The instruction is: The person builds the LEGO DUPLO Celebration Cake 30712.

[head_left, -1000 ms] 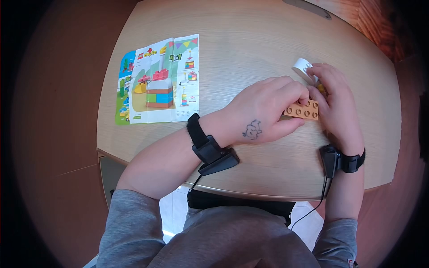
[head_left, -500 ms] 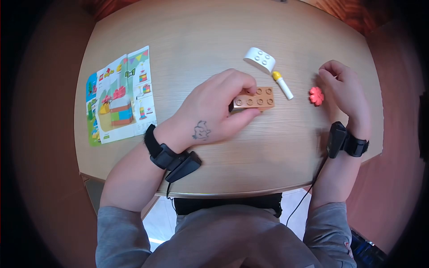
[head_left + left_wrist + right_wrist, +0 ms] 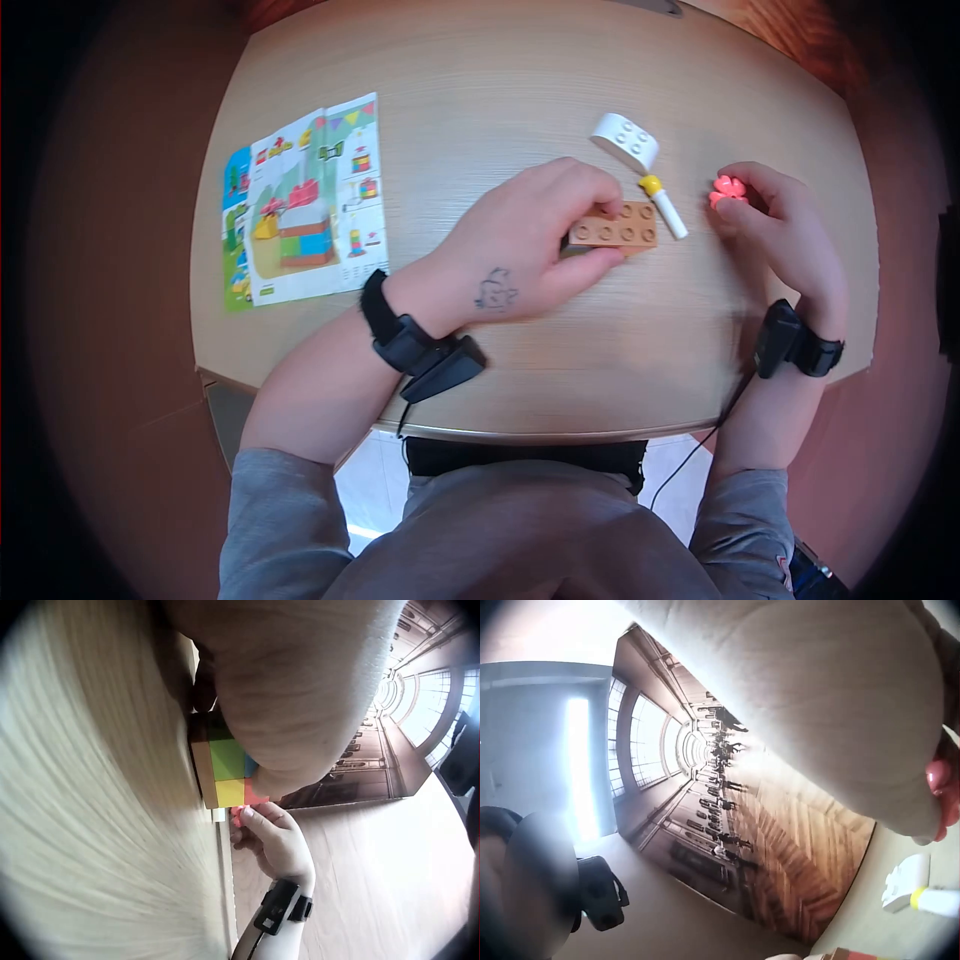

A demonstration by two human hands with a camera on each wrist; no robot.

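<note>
In the head view, my left hand grips a block stack with a tan studded top, thumb on the near side. The left wrist view shows its side, with a green brick and a yellow brick between tan layers. My right hand pinches a coral-red flower piece between thumb and fingers, right of the stack. A white candle piece with a yellow tip lies between the hands, and a white curved brick lies behind it.
A printed instruction sheet lies at the left of the wooden table. The table's front edge runs close to the person's body. In the right wrist view, a large picture of a hall stands beyond the table.
From the earlier frames, my right hand has left the area beside the stack, moved right and taken hold of the red flower piece. My left hand has kept its grip, while the head view has shifted.
</note>
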